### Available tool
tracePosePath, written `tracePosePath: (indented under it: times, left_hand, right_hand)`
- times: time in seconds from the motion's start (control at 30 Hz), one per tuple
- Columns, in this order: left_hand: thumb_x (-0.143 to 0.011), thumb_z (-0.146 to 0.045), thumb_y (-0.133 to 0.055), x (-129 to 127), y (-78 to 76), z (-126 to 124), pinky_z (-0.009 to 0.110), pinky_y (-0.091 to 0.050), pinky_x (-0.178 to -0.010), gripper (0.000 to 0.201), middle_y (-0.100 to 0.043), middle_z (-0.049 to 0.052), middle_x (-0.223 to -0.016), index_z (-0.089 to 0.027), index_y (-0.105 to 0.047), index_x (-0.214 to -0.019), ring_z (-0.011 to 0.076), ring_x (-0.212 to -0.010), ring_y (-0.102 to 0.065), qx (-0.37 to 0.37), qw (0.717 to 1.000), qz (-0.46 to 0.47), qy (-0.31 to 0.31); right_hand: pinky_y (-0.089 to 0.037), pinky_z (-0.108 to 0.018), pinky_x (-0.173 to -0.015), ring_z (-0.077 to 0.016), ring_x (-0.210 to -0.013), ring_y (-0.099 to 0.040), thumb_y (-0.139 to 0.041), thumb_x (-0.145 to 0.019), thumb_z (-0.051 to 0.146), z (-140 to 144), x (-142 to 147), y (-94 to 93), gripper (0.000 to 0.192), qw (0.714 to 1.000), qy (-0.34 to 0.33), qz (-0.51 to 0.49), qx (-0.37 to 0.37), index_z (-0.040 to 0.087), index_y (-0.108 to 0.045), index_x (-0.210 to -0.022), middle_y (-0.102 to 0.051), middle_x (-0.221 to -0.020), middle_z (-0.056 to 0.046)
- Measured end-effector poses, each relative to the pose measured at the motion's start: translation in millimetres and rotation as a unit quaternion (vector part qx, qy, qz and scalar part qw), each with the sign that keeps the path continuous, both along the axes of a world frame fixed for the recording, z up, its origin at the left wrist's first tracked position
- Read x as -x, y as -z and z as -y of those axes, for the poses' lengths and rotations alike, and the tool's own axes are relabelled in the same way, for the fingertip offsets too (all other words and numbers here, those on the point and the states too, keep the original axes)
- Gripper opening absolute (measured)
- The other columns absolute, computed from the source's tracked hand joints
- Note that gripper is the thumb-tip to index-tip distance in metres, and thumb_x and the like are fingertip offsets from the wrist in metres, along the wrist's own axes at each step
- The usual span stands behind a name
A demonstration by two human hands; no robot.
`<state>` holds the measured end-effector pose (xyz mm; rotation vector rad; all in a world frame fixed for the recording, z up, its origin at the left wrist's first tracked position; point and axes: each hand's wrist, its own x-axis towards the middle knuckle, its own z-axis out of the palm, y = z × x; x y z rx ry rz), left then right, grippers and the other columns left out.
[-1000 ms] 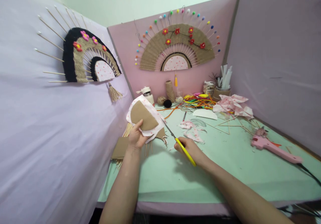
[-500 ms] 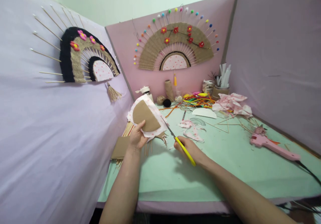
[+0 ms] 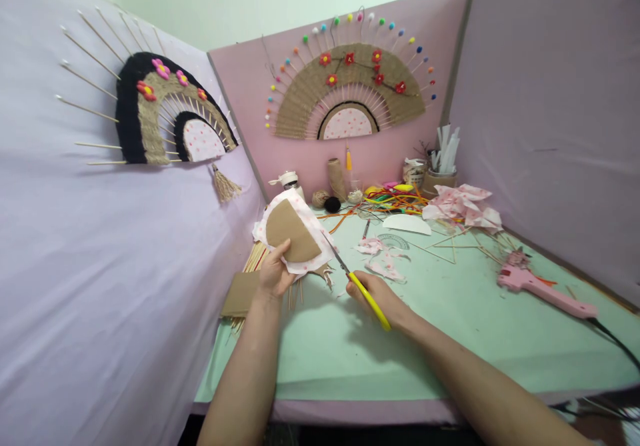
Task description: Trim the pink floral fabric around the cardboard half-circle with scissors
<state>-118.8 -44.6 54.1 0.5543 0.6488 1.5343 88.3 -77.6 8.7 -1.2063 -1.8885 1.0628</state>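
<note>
My left hand [image 3: 273,275] holds up a brown cardboard semicircle [image 3: 291,231] backed with white pink-dotted fabric [image 3: 300,267] that sticks out around its edge. My right hand [image 3: 376,294] grips yellow-handled scissors [image 3: 361,289]. The blades point up and to the left, and their tips touch the fabric's right edge. Both hands hover over the left part of the green table [image 3: 450,339].
Skewers and a cardboard piece [image 3: 241,293] lie under my left hand. Fabric scraps [image 3: 385,259], coloured cords [image 3: 395,201], jars, twine and a cup of sticks [image 3: 440,169] crowd the back. A pink glue gun [image 3: 545,295] lies at right. Two woven fans hang on the partitions.
The hands, cardboard and scissors stay almost where they were. The view has shifted slightly.
</note>
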Motion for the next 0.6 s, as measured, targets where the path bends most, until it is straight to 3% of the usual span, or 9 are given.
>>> tracePosePath:
  times: [0.3,0.6]
  left_hand:
    - [-0.085,-0.006,-0.047,-0.3,-0.5,0.2,0.04,-0.04,-0.105,0.052,-0.072,0.006,-0.107,-0.02,-0.047,-0.136,0.0206,-0.1,-0.067,-0.01,1.0,0.007,-0.004]
    - [-0.088,-0.008,-0.043,-3.4,-5.4,3.0,0.043,-0.042,-0.102,0.05,-0.072,0.007,-0.104,-0.02,-0.045,-0.137,0.0187,-0.087,-0.07,0.006,1.0,0.002,0.003]
  right_hand:
    - [-0.025,-0.023,-0.05,-0.0104,-0.055,-0.033,-0.047,-0.078,0.05,1.2,-1.2,-3.3,0.035,1.0,0.002,-0.001,0.015,0.019,-0.04,-0.062,-0.036,-0.058,0.005]
    - [-0.025,-0.023,-0.05,-0.0099,-0.054,-0.033,-0.049,-0.078,0.05,-0.4,-1.8,1.3,0.036,1.0,0.006,-0.006,0.006,0.018,-0.043,-0.064,-0.037,-0.058,0.005]
